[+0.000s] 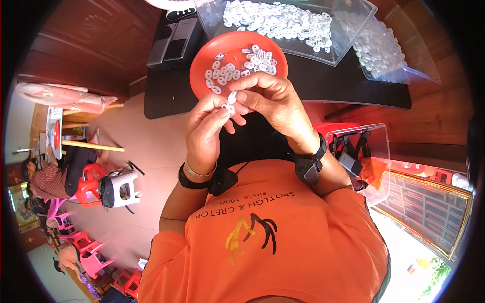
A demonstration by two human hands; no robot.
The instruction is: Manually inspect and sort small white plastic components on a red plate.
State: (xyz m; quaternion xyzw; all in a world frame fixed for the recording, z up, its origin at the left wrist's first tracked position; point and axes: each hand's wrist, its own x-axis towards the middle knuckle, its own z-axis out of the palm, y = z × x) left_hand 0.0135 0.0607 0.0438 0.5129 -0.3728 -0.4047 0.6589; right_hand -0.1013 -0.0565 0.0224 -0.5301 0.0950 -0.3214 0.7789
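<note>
A black counter stretches before me. On its far side, a clear bin holds a heap of white ovals; a second bin, to the right, holds more. Nearer, a red plate carries loose two-holed pieces. Just off its near edge, my left hand and right hand pinch small white parts, the farther one's long axis running near to far, leaning right.
</note>
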